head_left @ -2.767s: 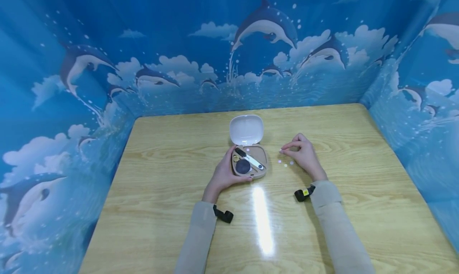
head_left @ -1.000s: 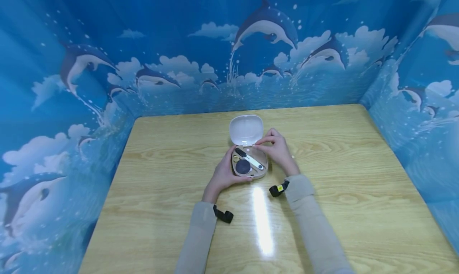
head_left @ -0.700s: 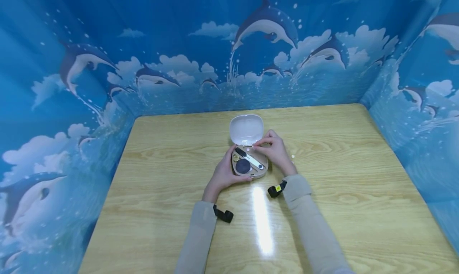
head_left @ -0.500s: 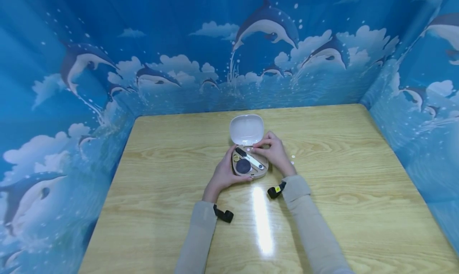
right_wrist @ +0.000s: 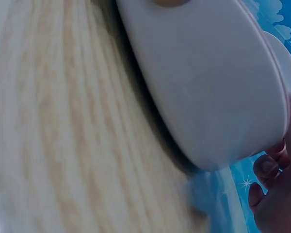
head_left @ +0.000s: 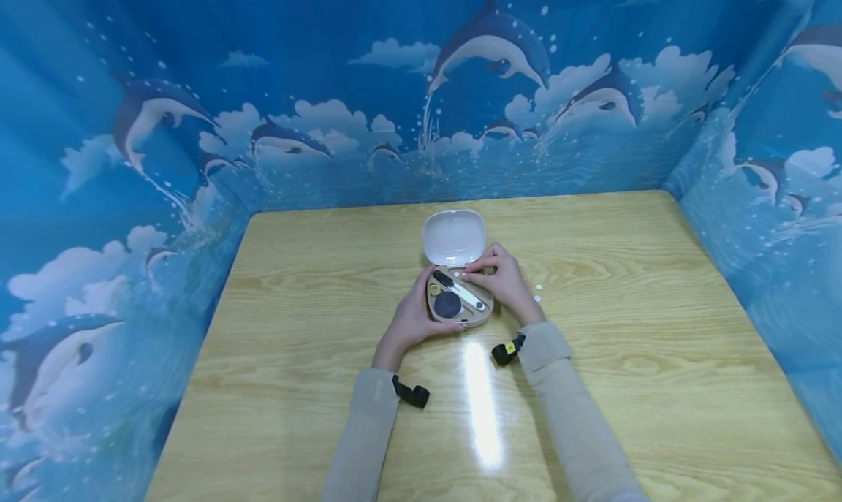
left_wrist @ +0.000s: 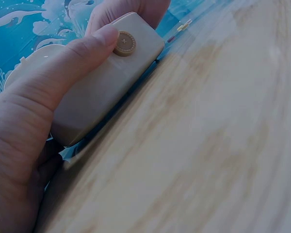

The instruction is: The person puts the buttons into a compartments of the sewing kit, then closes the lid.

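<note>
A small sewing kit box (head_left: 487,314) lies with its white lid (head_left: 454,237) folded back. My left hand (head_left: 412,317) grips the box's left side; in the left wrist view my thumb (left_wrist: 94,43) presses beside a round button-shaped clasp (left_wrist: 125,43). Inside the beige tray lie a white tool with a black end (head_left: 468,297), a dark round piece (head_left: 448,305), a gold-coloured round piece (head_left: 434,289) and a pale button (head_left: 457,274). My right hand (head_left: 505,278) reaches over the tray's back right part, thumb and forefinger pinching a tiny pale button mostly hidden by the fingertips.
Small pale buttons (head_left: 539,288) lie on the wood-grain table (head_left: 625,385) just right of my right hand. A blue dolphin-print curtain (head_left: 368,85) stands along the table's back and sides. A bright light reflection crosses the tabletop in front of the box.
My right hand has moved left from the loose buttons on the table to the box, carrying a button, and dipped slightly lower over the tray. My left hand keeps its grip.
</note>
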### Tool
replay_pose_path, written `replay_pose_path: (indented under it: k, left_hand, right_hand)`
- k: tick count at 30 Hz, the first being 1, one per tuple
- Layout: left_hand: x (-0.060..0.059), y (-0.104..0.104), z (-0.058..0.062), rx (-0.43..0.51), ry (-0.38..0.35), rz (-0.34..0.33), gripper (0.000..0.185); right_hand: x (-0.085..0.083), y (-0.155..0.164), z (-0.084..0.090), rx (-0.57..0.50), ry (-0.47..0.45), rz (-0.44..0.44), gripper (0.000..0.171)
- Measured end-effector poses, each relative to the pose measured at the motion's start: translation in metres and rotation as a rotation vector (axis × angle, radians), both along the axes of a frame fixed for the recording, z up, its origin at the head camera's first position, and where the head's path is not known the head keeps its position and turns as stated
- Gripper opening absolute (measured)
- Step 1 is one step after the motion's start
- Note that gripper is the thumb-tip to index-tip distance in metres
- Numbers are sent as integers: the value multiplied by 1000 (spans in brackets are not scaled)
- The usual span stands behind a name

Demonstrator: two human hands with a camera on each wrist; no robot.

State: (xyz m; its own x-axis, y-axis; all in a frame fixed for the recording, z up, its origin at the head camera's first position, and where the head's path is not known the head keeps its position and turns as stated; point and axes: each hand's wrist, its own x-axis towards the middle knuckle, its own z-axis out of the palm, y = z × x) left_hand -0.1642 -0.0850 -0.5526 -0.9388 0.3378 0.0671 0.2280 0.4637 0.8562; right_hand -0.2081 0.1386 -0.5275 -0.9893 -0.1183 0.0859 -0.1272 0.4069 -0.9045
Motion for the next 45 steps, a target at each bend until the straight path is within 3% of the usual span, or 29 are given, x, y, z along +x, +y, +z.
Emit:
replay_pose_path:
  k: [23, 45]
  left_hand:
    - [1, 0, 0, 25, -3, -9, 131]
    - [1, 0, -1, 23, 2, -2, 131]
  right_hand:
    - [8, 13, 38, -26, -16, 12, 21]
    - [19, 53, 49, 16, -32, -55, 26]
